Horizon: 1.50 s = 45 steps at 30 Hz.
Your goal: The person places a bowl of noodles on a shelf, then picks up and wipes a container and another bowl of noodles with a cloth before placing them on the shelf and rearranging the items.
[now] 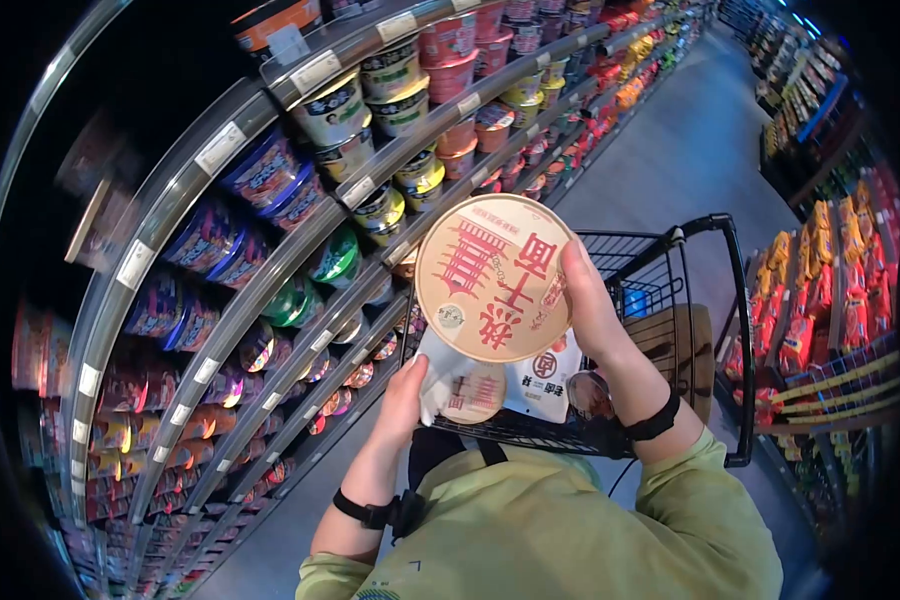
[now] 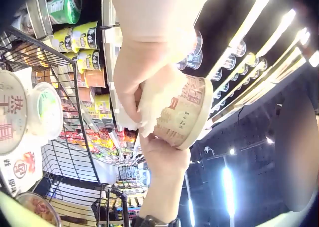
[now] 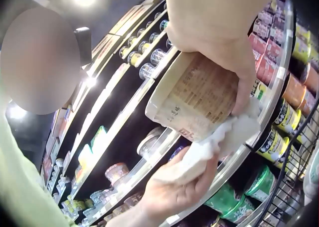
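Note:
A tub of instant noodles (image 1: 495, 275) with a pale lid and red print is tilted up above the cart. My right hand (image 1: 592, 305) grips it by the side, thumb over the lid's edge. My left hand (image 1: 402, 400) holds a white tissue (image 3: 199, 157) against the tub's side. In the left wrist view, the tissue (image 2: 159, 95) bunches under my left fingers, beside the tub's printed wall (image 2: 182, 110). Below in the cart lies a second tub with a matching lid (image 1: 475, 397), partly covered by the tissue in the head view.
The black wire cart (image 1: 670, 240) stands in front of me, holding a white printed packet (image 1: 540, 385) and a clear-lidded container (image 1: 590, 395). Curved shelves (image 1: 270, 250) of cup and tub noodles run along the left. Red and orange packets (image 1: 820, 280) hang on the right.

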Each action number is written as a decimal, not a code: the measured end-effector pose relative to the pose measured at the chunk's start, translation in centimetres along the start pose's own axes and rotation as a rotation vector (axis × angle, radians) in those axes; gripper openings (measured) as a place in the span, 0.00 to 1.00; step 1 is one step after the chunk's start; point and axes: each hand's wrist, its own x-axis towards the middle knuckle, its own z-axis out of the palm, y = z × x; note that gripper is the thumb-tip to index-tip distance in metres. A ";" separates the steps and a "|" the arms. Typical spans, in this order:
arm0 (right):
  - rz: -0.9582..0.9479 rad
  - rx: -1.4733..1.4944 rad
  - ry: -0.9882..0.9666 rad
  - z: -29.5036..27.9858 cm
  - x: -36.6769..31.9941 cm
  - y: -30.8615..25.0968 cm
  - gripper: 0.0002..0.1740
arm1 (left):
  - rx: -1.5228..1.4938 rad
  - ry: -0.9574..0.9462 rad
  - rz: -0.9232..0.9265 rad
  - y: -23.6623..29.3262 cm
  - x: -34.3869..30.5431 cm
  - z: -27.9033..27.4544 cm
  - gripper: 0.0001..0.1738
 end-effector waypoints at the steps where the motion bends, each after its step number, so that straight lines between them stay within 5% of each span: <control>1: -0.032 -0.026 -0.016 -0.1 -0.1 -0.3 0.32 | 0.297 -0.038 0.071 -1.1 1.0 -1.0 0.26; 3: -0.001 -0.023 -0.028 -0.1 -0.4 -1.0 0.32 | 0.642 -0.085 0.213 -3.7 2.9 -2.3 0.26; 8: 0.060 -0.032 -0.125 -0.2 -0.4 -1.0 0.32 | 1.082 -0.172 0.141 -3.7 2.9 -1.3 0.25; 11: 0.086 -0.086 -0.269 0.6 0.0 -2.4 0.32 | 0.800 0.022 0.078 -0.1 0.4 -0.4 0.21; 14: 0.156 -0.059 -0.361 1.8 1.2 -2.1 0.33 | 0.279 0.024 0.222 2.7 -0.5 -2.1 0.30; 20: 0.136 -0.157 -0.650 6.0 5.0 -0.6 0.33 | 0.240 -0.320 0.510 10.5 -6.3 -1.7 0.50; 23: 0.149 -0.235 -0.825 10.2 6.8 -0.9 0.34 | 0.310 -0.159 0.386 12.7 -8.7 -3.1 0.56; 27: 0.236 -0.278 -0.944 15.7 8.4 -0.9 0.39 | 0.155 -0.065 0.368 15.2 -12.4 -5.8 0.49; 30: 0.322 0.128 -0.868 19.1 9.4 -2.2 0.55 | -0.109 0.052 0.423 17.2 -14.9 -8.1 0.42; 32: 0.066 -0.013 -0.839 21.8 9.2 -3.2 0.64 | -0.089 0.116 0.574 19.4 -16.8 -8.9 0.43; 33: -0.198 -0.062 -0.998 22.5 9.3 -2.9 0.72 | -0.067 0.155 0.658 20.7 -17.6 -8.9 0.43; 36: -0.619 -0.457 -0.904 28.5 8.0 -4.6 0.74 | 0.041 0.245 0.930 24.6 -18.6 -8.1 0.48; 39: -0.718 -0.343 -0.708 33.6 10.8 -4.4 0.71 | 0.220 0.262 1.067 28.1 -19.2 -8.9 0.57; 42: -0.633 -0.057 -0.772 38.2 13.3 -6.1 0.65 | 0.500 0.259 1.141 32.3 -19.7 -10.0 0.62; 43: -0.664 -0.053 -0.777 39.3 14.3 -6.4 0.64 | 0.869 0.469 1.218 34.1 -19.9 -11.1 0.59; 45: -0.791 -0.109 -0.757 41.4 16.9 -6.4 0.62 | 1.143 0.726 1.323 37.2 -19.3 -12.4 0.51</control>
